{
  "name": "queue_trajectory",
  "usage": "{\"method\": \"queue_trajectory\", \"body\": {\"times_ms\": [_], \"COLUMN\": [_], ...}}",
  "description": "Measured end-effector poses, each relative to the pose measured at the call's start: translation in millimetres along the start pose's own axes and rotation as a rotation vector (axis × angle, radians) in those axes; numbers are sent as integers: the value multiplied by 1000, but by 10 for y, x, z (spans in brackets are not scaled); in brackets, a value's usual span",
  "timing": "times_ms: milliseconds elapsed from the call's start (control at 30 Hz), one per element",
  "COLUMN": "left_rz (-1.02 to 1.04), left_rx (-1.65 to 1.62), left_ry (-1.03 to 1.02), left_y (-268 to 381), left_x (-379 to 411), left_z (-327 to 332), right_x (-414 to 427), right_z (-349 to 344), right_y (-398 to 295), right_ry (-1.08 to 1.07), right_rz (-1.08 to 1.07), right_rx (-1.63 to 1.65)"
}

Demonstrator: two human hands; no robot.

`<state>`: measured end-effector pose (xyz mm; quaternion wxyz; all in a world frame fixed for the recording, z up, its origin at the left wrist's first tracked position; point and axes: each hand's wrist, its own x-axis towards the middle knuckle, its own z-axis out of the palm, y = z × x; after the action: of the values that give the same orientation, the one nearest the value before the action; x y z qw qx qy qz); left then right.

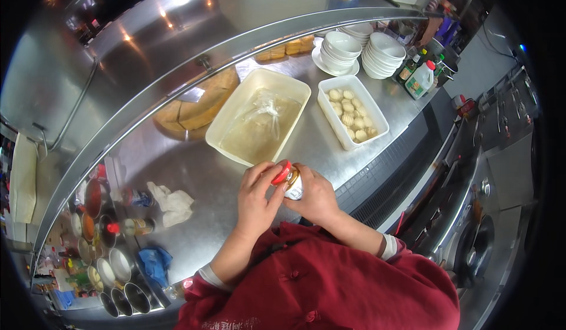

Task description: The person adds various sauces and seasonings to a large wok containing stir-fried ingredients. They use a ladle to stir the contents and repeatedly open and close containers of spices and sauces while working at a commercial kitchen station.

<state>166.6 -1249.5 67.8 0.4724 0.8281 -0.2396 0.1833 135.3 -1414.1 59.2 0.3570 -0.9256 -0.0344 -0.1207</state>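
Observation:
In front of my chest, a small glass jar [293, 187] with a white label is gripped in my right hand [316, 195]. Its red lid [281, 172] is tilted at the jar's mouth, with the fingers of my left hand [260, 193] around it. Whether the lid still touches the rim I cannot tell. Just beyond my hands stands a cream plastic tub [212, 139] of cloudy liquid, with a knotted clear plastic bag [268, 109] in it. To its right, a white plastic container [349, 145] holds several pale, ridged round pieces [348, 108] in liquid.
Stacked white bowls [384, 55] and bottles [420, 80] stand at the back right. A round wooden board [208, 104] lies under the shelf's metal rail [177, 92]. A white cloth [174, 204], jars [139, 226], a blue cloth [154, 261] and metal pots [137, 297] are at left. A wok [479, 246] sits at right.

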Motion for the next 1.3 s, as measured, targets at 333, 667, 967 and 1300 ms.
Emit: {"method": "queue_trajectory", "body": {"times_ms": [333, 667, 967, 1300], "left_rz": [53, 47, -25, -141], "left_rx": [137, 170, -27, -117], "left_ry": [-20, -168, -224, -408], "left_y": [50, -45, -67, -232], "left_x": [78, -21, -197, -413], "left_z": [27, 30, 1, -196], "right_x": [-7, -77, 134, 306], "right_z": [42, 90, -70, -338], "right_y": [29, 46, 124, 285], "right_ry": [7, -105, -75, -270], "right_rz": [-81, -44, 107, 464], "right_rx": [-128, -165, -27, 736]}}
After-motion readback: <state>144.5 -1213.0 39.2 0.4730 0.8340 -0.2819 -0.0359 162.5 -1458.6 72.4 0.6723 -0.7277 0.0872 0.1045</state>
